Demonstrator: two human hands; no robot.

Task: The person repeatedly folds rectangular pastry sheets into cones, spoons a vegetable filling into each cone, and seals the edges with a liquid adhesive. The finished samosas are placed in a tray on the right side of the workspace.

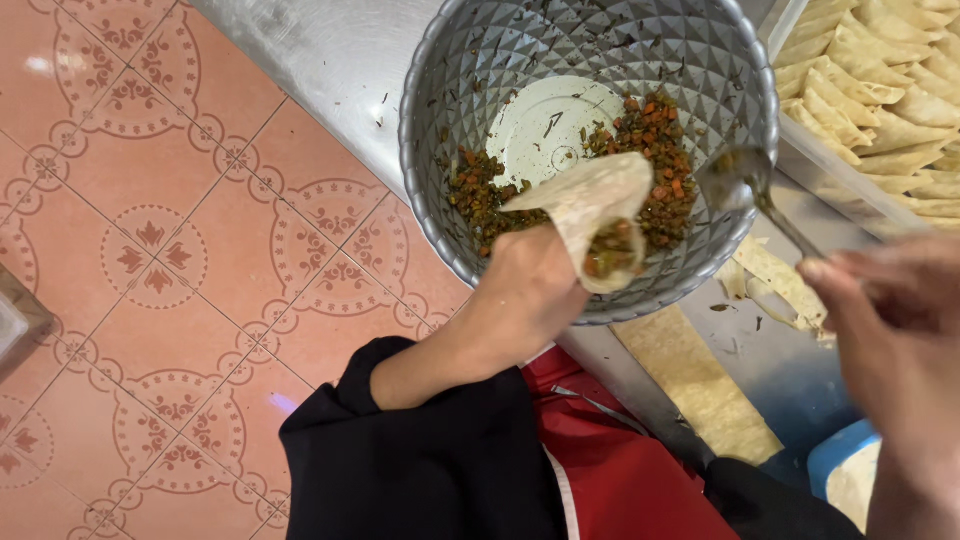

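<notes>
The left hand is holding a pastry cone over the near rim of the grey bowl, its grip closed around the cone's lower part, with the open mouth turned towards the person and already showing some filling inside. The right hand is pinching the handle of a metal spoon, fingers closed on it; the spoon's head is hanging just beside the cone, over the bowl's right rim, and looks blurred.

The bowl is sitting at the surface's near edge, partly overhanging it, with the tiled floor below. The filling, a chopped orange and green mix, is lying in the bowl's near half, leaving the pale bottom bare farther back. A tray of folded pastries is standing along the bowl's right side, towards the far right corner. Flat pastry strips are lying on the surface near the person.

To do this well, the cone is best kept over the bowl so that spilled filling drops back in, and the left grip is best kept firm enough at the seam to stop the cone unrolling, yet gentle enough not to crack the thin sheet. Small spoonfuls, pressed lightly down, would probably leave enough flap free at the top for sealing.
</notes>
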